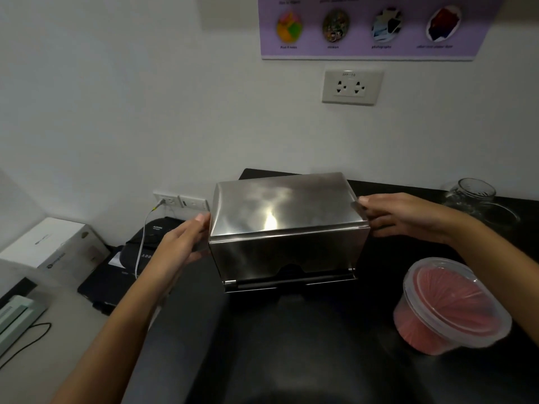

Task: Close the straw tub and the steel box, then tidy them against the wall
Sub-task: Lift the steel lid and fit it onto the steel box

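Observation:
The steel box [287, 228] stands on the black counter [306, 345] in the middle, its shiny lid down. My left hand [182, 243] presses flat against its left side. On the other side, my right hand [408, 215] holds the box near the top edge, so the box sits gripped between both hands. A clear round straw tub [449, 307] full of red straws rests at the right front of the counter, its transparent lid on top. Neither hand touches the tub.
The white wall [175, 126] runs just behind the box. An empty glass jar [475, 199] stands at the back right. Left of the counter lie a black device [137, 258] with a white cable, a white carton [49, 243] and a pale green machine [14, 319].

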{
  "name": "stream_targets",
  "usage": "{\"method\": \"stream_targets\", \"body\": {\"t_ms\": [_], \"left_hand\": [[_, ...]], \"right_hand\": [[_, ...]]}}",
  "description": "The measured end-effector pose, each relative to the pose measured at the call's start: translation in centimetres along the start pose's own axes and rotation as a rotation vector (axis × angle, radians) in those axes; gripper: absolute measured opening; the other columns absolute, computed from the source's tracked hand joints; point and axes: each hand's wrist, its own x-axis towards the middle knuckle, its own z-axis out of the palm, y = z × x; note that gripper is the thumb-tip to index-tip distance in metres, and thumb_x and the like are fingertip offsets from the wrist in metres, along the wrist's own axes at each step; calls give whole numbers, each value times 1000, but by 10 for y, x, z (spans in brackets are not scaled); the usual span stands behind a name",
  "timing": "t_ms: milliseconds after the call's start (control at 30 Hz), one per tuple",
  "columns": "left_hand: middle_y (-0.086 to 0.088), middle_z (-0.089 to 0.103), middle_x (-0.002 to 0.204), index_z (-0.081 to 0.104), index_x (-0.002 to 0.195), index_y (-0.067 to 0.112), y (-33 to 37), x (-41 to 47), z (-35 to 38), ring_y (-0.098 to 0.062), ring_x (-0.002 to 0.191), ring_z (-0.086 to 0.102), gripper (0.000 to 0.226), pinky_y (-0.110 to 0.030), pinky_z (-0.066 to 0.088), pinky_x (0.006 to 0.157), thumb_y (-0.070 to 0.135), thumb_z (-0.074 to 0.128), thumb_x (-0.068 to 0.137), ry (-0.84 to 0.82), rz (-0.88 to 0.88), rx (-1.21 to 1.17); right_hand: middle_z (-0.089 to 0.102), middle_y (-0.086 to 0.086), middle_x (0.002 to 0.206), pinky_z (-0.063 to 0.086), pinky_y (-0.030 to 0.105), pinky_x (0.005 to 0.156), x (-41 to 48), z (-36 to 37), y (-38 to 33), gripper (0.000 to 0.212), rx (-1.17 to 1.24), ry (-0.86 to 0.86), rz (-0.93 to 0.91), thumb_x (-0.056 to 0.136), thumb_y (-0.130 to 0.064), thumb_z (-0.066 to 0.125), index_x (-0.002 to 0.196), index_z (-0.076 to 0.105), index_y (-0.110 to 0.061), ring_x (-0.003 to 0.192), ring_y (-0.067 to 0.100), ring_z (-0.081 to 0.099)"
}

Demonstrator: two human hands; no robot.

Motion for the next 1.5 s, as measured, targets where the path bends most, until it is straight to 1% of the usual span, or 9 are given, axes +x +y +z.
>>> {"method": "stream_targets", "body": {"t_ms": [233, 300, 500, 633, 833, 1033, 1200, 1333, 1500], "left_hand": [[4, 72, 89, 65, 98, 19, 14, 50, 8, -6, 73, 69, 22, -19, 51, 61, 32, 48, 93, -1, -96, -28], [7, 73, 83, 66, 93, 21, 17, 62, 9, -8, 72, 69, 22, -21, 50, 59, 35, 49, 91, -8, -118, -24], [11, 72, 78, 68, 91, 24, 19, 80, -1, -7, 69, 67, 27, -23, 47, 60, 46, 54, 85, -100, -140, 27], [14, 72, 71, 70, 87, 22, 18, 84, -1, -3, 56, 65, 24, -18, 48, 47, 43, 57, 83, -155, -126, -14], [5, 63, 84, 65, 94, 17, 15, 87, 7, -13, 69, 56, 20, -22, 46, 52, 33, 55, 86, -95, -108, -89], [5, 65, 77, 64, 88, 15, 16, 89, 9, -12, 63, 59, 17, -21, 48, 46, 30, 58, 84, -59, -112, -93], [6, 69, 74, 64, 89, 14, 15, 88, 9, -12, 64, 62, 18, -24, 49, 54, 31, 58, 84, -58, -113, -90], [-1, 63, 88, 63, 93, 13, 15, 86, 10, -19, 76, 58, 22, -29, 46, 63, 32, 58, 84, -33, -123, -90], [-2, 67, 101, 65, 102, 14, 12, 86, 5, -23, 92, 61, 35, -38, 49, 79, 42, 58, 82, -56, -135, -29]], "right_hand": [[58, 6, 95, 45, 31, 71, 35, 21, -32, 29, -69, 234, 26, 92, -41, 40, 103, 55, -18, 86, 21, 57], [56, 3, 97, 43, 31, 75, 44, 22, -37, 30, -160, 292, 18, 92, -42, 39, 107, 53, -20, 90, 21, 54], [61, 0, 94, 41, 26, 61, 58, 16, -37, 18, -36, 296, 24, 83, -43, 55, 89, 57, -26, 84, 16, 57], [65, 9, 103, 46, 30, 70, 60, 10, -31, 31, 98, 262, 31, 76, -40, 65, 96, 62, -16, 94, 23, 61], [66, 9, 106, 50, 32, 76, 67, 9, -26, 34, 96, 279, 44, 77, -41, 64, 101, 61, -16, 96, 24, 63], [60, 11, 112, 47, 35, 79, 70, 9, -25, 31, 62, 290, 43, 81, -42, 59, 102, 57, -20, 104, 29, 57], [59, 13, 113, 47, 38, 85, 71, 11, -24, 29, 88, 293, 33, 81, -42, 58, 101, 57, -21, 106, 31, 57], [61, 16, 115, 43, 47, 99, 68, 15, -24, 41, 126, 307, 23, 81, -41, 59, 112, 58, -13, 106, 33, 58], [64, 12, 112, 44, 42, 97, 59, 22, -28, 39, 154, 327, -12, 82, -40, 59, 110, 61, -13, 102, 28, 61]]}}
